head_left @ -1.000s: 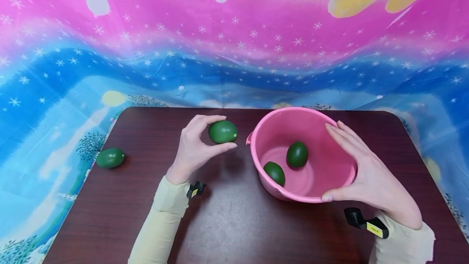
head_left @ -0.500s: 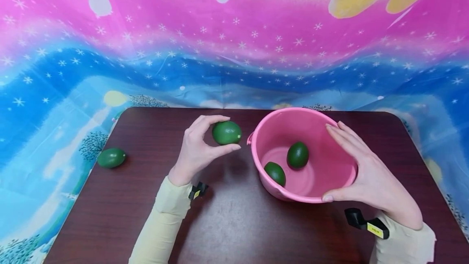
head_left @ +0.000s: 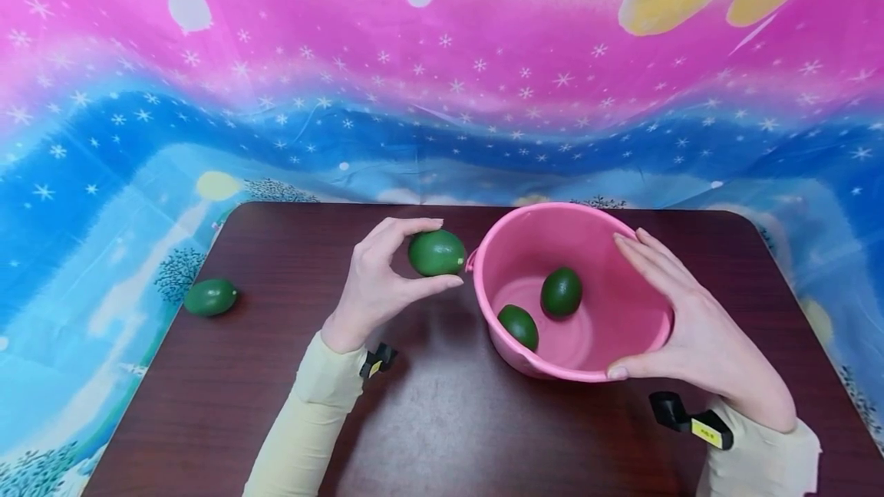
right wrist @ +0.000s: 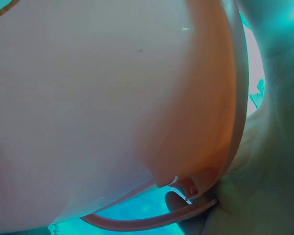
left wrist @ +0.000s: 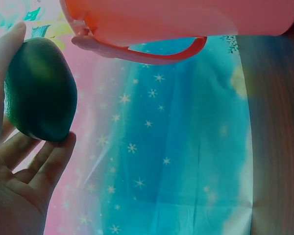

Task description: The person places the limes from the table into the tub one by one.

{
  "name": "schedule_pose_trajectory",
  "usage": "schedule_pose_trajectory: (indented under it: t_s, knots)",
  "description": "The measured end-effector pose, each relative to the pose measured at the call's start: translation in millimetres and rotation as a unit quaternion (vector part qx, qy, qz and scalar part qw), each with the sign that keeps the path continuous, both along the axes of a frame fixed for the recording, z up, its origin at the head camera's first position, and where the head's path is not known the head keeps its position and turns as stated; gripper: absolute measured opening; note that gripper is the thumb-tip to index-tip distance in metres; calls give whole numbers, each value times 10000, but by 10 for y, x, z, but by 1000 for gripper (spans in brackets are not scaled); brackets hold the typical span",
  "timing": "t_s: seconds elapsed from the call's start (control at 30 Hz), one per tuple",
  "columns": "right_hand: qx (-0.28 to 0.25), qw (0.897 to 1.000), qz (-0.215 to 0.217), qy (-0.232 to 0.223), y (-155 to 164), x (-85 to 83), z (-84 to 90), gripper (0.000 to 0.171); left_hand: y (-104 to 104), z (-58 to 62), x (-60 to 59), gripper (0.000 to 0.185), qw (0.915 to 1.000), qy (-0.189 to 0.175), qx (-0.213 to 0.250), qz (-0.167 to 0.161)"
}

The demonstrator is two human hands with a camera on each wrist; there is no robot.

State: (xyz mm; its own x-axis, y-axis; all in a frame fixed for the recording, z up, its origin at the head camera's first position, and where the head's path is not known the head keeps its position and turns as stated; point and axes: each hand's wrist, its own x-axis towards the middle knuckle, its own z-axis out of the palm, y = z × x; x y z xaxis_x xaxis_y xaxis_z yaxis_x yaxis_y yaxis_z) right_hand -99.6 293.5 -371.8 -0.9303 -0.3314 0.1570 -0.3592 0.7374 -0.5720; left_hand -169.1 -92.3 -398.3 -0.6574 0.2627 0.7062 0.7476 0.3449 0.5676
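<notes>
A green fruit (head_left: 437, 253) hangs over the table (head_left: 449, 420), just outside the pink bucket (head_left: 545, 240) at nine-to-ten o'clock, pinched by the left hand (head_left: 373, 274), thumb and fingers parted to the fruit's width. The right hand (head_left: 697, 332), spread wide, holds the bucket's rim around three o'clock. Inside lie a second fruit (head_left: 562, 292) near the middle and a third fruit (head_left: 518, 327) toward eight. A fourth fruit (head_left: 210, 297) sits at the table's nine o'clock edge. The table's twelve o'clock edge runs near the bucket; room opens toward six. Since half a second ago, the left hand's fruit has edged toward three o'clock; the bucket has stayed.
</notes>
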Motion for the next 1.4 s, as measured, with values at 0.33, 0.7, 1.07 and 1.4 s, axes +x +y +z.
schedule_pose_trajectory:
  t_s: [0.33,0.7,1.07,1.4]
  knots:
    - [10,10000,29,62,-7,-6,-3,132,58,57,8,75,9997,216,-86,-119]
    - [45,10000,20,80,-6,-3,-1,132,172,93,30,68,9988,373,33,-327]
    - [-14,10000,4,3,-2,-4,0,131,213,120,56,68,9990,319,-17,-326]
    - [-58,10000,-3,-32,1,-2,8,131,257,152,61,67,9986,330,13,-406]
